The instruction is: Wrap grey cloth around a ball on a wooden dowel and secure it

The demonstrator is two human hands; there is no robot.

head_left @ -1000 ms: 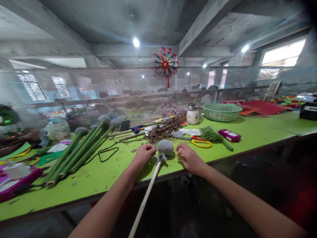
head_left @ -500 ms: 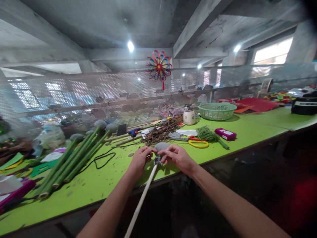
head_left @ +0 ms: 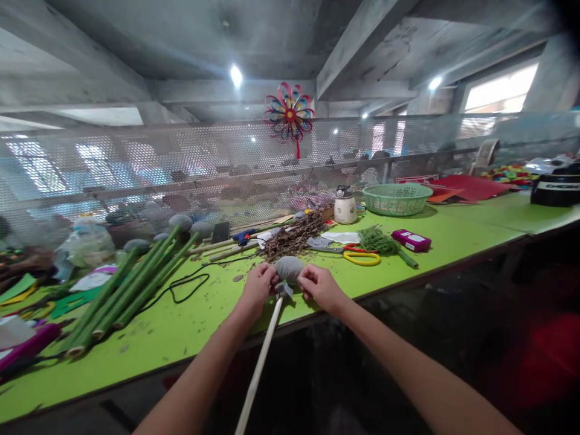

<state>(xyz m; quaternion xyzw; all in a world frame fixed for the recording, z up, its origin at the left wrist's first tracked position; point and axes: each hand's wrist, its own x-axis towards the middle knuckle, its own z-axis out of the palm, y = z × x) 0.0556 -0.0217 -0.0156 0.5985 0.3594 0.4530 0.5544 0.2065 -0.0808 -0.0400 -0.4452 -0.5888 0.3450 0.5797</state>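
Observation:
A round grey cloth-covered head (head_left: 290,269) sits on a pale wooden stick (head_left: 265,350), gathered into a knotted cloth tuft (head_left: 283,290) below. My left hand (head_left: 260,284) is closed at the head's left side, close to the tuft. Thumb and fingers of my right hand (head_left: 319,287) pinch together at its right edge. Whatever either hand pinches is too small or hidden to make out. The stick slants down past the table edge toward me, with neither hand around it.
Green-wrapped sticks with grey heads (head_left: 136,284) lie at left beside a black cord (head_left: 190,289). Beyond my hands are dry brown twigs (head_left: 296,235), yellow-and-red-handled scissors (head_left: 361,258), green string (head_left: 378,240), a purple box (head_left: 411,240), a bottle (head_left: 345,205) and a green basket (head_left: 397,200).
My hands have moved apart from in front of the grey head to its two sides. More of the head and the tuft now shows. The stick's lower end has shifted slightly right.

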